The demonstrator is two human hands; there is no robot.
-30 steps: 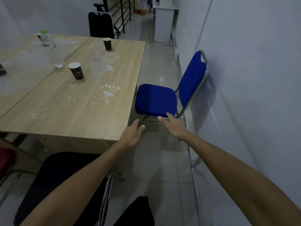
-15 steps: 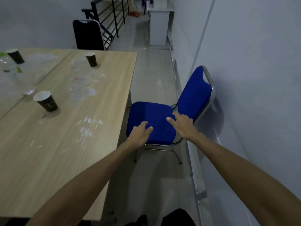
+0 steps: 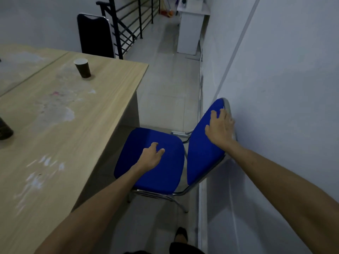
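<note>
A blue padded chair with a chrome frame stands between the wooden table and the wall on the right, its backrest leaning close to the wall. My right hand lies over the top of the backrest, fingers curled onto its blue front. My left hand is over the middle of the seat with fingers loosely bent and holds nothing; I cannot tell whether it touches the cushion.
A dark paper cup stands on the stained table, and another dark cup sits at its left edge. A black chair and a black stair railing are beyond the table. A white cabinet stands down the tiled aisle.
I have stepped closer to the chair. My right hand rose from the seat's back edge to the top of the backrest. My left hand moved from the seat's front edge to its middle.
</note>
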